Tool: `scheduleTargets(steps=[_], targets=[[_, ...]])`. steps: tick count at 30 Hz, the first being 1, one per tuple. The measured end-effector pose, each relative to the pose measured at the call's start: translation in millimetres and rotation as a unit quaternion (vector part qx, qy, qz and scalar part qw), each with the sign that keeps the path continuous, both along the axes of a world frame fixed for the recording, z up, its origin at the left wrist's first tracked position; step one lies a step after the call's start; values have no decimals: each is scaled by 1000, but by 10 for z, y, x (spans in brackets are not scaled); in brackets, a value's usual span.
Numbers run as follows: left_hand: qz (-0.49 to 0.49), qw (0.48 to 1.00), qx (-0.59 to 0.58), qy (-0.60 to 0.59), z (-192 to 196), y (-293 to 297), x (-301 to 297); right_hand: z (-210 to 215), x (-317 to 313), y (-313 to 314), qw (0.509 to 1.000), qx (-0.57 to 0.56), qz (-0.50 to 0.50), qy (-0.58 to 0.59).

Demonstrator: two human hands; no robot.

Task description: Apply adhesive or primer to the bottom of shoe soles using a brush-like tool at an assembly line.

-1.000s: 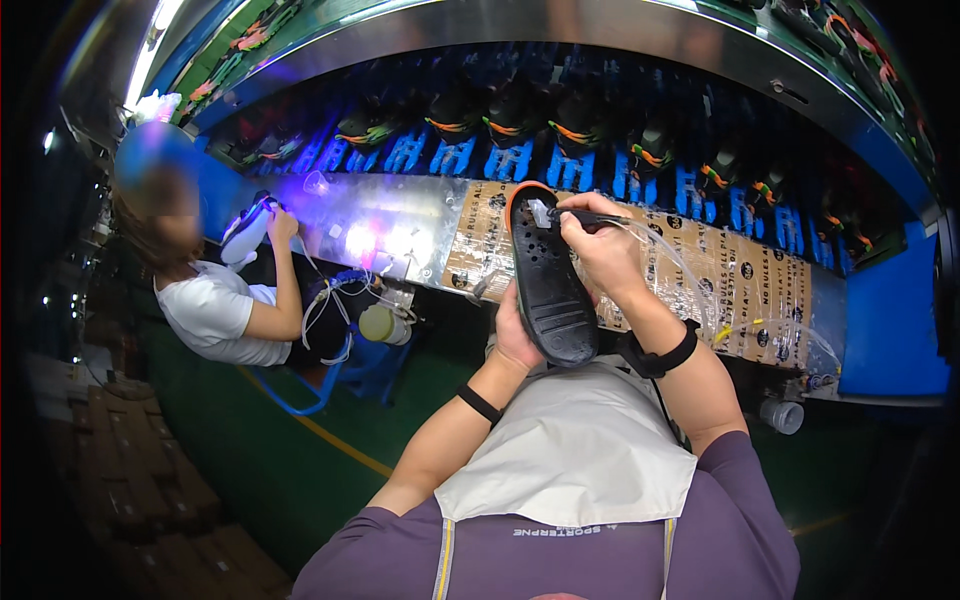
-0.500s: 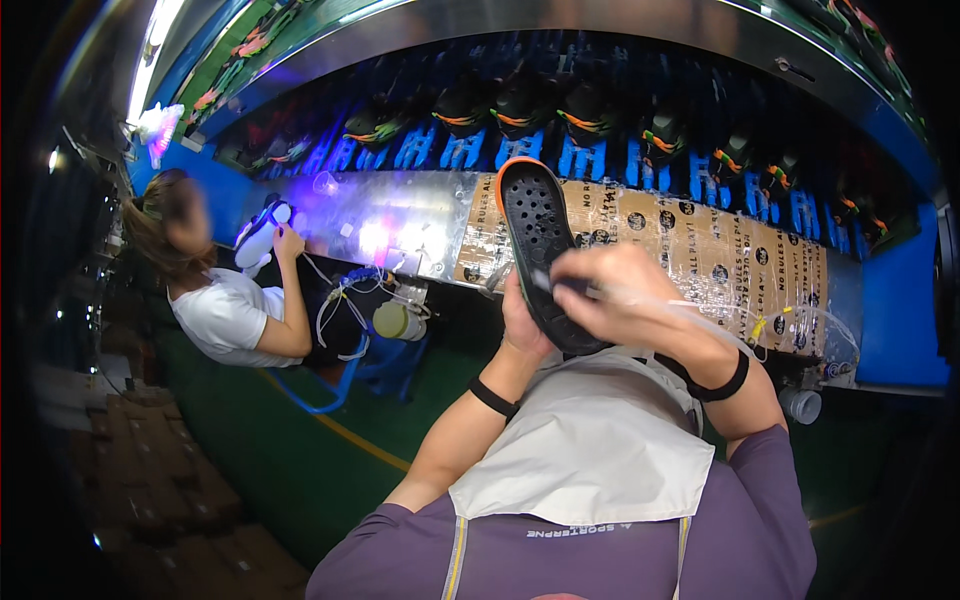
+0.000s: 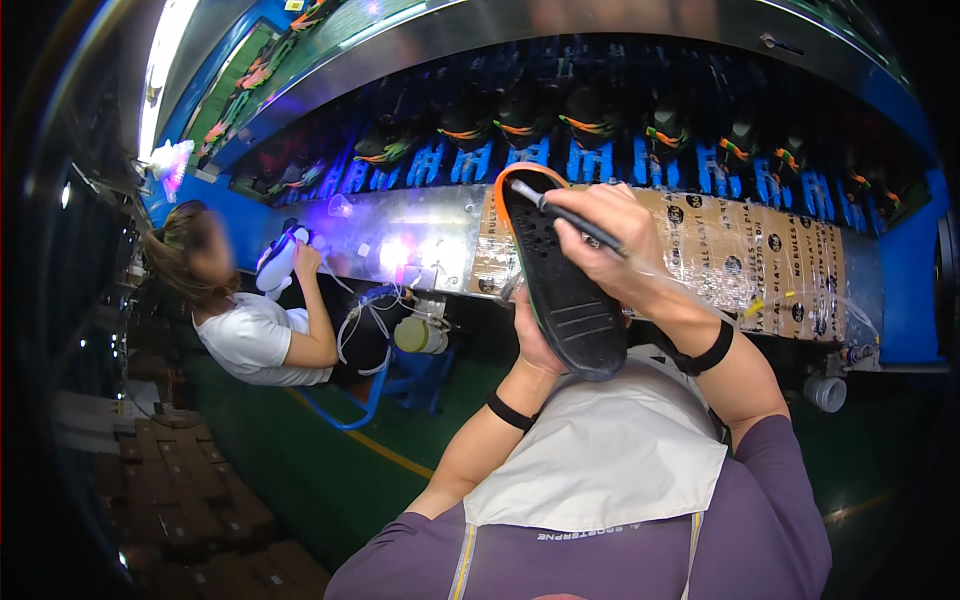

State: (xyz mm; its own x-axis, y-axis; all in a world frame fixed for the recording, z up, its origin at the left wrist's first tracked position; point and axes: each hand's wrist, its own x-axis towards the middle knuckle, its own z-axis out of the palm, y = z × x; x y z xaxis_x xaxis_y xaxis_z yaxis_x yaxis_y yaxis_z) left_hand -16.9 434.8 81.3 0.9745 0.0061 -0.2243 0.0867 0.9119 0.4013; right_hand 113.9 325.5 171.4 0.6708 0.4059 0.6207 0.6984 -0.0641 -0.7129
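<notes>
A black shoe sole (image 3: 575,310) with an orange rim at its far end is held up in front of me, its hole-dotted inner face toward me. My left hand (image 3: 536,338) is closed on its left edge from beneath; some fingers are hidden behind it. My right hand (image 3: 612,232) grips a dark-handled brush (image 3: 588,227) like a pen. The brush's tip rests at or just over the far end of the sole, inside the orange rim. From the handle a clear thin tube (image 3: 690,294) trails along my right forearm.
Beyond the sole runs a bench covered with printed cardboard (image 3: 735,250), bare metal (image 3: 440,215) at its left. Behind it, dark shoes (image 3: 590,110) hang on blue holders. At left, a co-worker (image 3: 250,330) handles a white sole (image 3: 280,258). A pale container (image 3: 420,336) hangs near the bench edge.
My right hand has carried the brush from the middle of the sole up to its far end. The sole sits slightly lower and further right in view.
</notes>
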Motion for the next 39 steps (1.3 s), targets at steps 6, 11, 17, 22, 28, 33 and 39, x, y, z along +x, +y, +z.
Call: scheduleTargets(steps=[6, 11, 17, 22, 28, 33, 39], targets=[[1, 999, -41, -8, -5, 52, 7, -9, 14, -18, 984, 9, 179, -8], [41, 998, -2, -38, -6, 99, 32, -1, 9, 10, 985, -65, 87, -130], [75, 996, -11, -43, 14, 181, 76, 43, -77, 20, 996, -30, 62, -53], [75, 996, -15, -48, -1, 269, 74, 125, -138, 3, 954, -139, 218, -155], [68, 990, -54, -114, -121, 453, 101, 173, -178, 18, 961, -143, 145, -187], [68, 987, -23, -147, -80, 567, 124, 217, -219, -10, 968, -81, 224, -85], [64, 986, -56, -143, 147, 603, 239, 301, -249, -66, 925, -115, 354, -70]])
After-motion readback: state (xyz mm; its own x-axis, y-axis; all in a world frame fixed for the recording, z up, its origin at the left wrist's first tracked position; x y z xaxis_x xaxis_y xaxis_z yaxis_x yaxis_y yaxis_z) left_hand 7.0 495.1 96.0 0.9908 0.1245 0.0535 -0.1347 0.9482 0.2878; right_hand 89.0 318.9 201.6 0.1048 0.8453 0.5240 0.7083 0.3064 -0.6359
